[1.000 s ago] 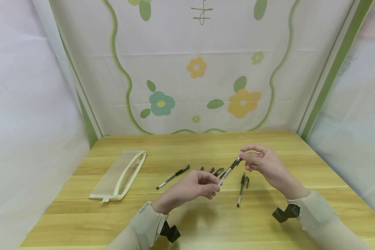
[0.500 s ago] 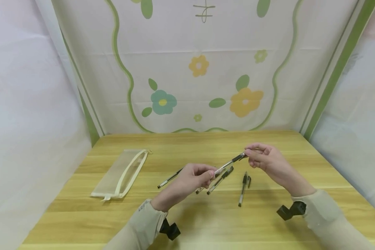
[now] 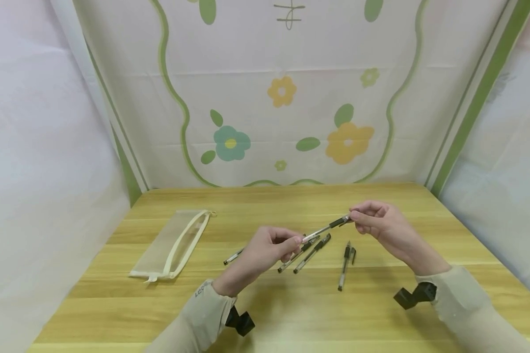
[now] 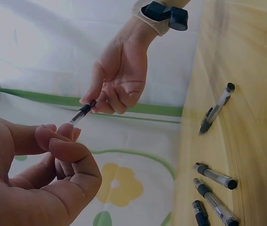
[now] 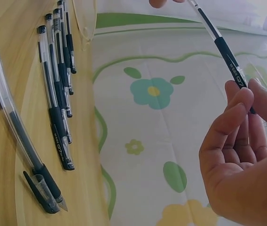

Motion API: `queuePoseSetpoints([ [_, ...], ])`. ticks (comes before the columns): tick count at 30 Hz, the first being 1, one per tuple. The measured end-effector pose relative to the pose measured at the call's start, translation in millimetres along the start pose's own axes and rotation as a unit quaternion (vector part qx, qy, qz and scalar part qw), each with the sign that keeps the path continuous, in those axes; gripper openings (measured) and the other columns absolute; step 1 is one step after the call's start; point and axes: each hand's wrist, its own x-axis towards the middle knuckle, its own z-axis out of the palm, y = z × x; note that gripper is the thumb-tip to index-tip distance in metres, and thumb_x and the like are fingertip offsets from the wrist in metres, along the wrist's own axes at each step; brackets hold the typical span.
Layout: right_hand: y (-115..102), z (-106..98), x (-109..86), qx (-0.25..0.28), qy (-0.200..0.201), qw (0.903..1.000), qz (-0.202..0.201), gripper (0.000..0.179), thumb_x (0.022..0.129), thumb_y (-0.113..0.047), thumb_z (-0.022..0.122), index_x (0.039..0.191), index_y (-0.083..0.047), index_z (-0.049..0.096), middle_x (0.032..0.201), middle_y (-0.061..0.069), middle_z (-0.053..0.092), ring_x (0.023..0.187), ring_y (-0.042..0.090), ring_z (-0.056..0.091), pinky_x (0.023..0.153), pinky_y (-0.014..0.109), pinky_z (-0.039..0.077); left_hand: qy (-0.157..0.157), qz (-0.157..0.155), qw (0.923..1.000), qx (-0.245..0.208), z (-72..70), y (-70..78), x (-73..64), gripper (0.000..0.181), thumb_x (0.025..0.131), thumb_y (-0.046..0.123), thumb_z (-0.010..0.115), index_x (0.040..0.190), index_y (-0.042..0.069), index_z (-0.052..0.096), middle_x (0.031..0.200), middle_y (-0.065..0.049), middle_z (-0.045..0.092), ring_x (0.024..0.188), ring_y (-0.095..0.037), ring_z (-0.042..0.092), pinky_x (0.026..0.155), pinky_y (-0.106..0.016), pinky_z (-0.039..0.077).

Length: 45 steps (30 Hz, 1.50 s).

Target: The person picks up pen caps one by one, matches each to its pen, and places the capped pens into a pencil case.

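Both hands hold one clear gel pen [image 3: 322,230] with a black grip, raised over the table and slanting up to the right. At its clear rear end, my left hand [image 3: 267,250] pinches it between thumb and fingers. My right hand [image 3: 386,230] pinches the opposite, black-capped end, as the right wrist view shows. Below and between the hands lies an uncapped gel pen [image 3: 344,267], its bare tip pointing away; a loose black pen cap [image 3: 354,256] sits beside that tip. Several capped pens [image 5: 53,99] lie side by side near the left hand, partly hidden by it in the head view.
A cream mesh pencil case [image 3: 159,245] lies at the left of the wooden table [image 3: 291,314], its zipper opening gaping. A white flowered cloth [image 3: 265,117] stands behind the table, and plain white cloth panels [image 3: 39,162] rise at both sides.
The held pen has swung from a steep slant to a flatter one. My left hand has moved slightly left and up, uncovering more of the pens beneath; my right hand has shifted slightly right.
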Motion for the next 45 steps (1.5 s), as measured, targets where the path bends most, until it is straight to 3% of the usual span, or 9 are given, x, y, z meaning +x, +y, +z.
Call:
queuePoseSetpoints([
  [17, -2.0, 1.8, 1.5, -0.011, -0.001, 0.9999, -0.002, 0.013, 0.097, 0.002, 0.059, 0.107, 0.003, 0.068, 0.094, 0.004, 0.068, 0.072, 0.014, 0.056, 0.066, 0.025, 0.049, 0.020, 0.006, 0.9997, 0.012, -1.0, 1.9, 0.7, 0.018, 0.097, 0.017, 0.066, 0.099, 0.002, 0.075, 0.081, -0.006, 0.067, 0.064, -0.013, 0.049, 0.054, -0.023, 0.033],
  [31, -0.5, 3.5, -1.4, 0.019, -0.011, 0.9998, -0.001, 0.017, 0.097, 0.006, 0.056, 0.102, -0.002, 0.070, 0.095, 0.005, 0.069, 0.073, 0.011, 0.058, 0.065, 0.021, 0.050, 0.017, 0.022, 0.9996, -0.011, 2.0, 2.5, 0.6, 0.017, 0.096, 0.014, 0.066, 0.098, -0.001, 0.075, 0.079, -0.006, 0.067, 0.065, -0.013, 0.048, 0.060, -0.024, 0.039],
  [45, 1.6, 5.3, -1.5, 0.033, -0.017, 0.9993, 0.001, 0.019, 0.097, 0.007, 0.055, 0.100, -0.004, 0.071, 0.094, 0.004, 0.070, 0.070, 0.010, 0.056, 0.062, 0.020, 0.048, 0.023, 0.006, 0.9996, -0.016, 5.7, 1.6, -0.4, 0.017, 0.096, 0.016, 0.066, 0.099, 0.002, 0.076, 0.081, -0.006, 0.067, 0.064, -0.013, 0.048, 0.061, -0.025, 0.040],
])
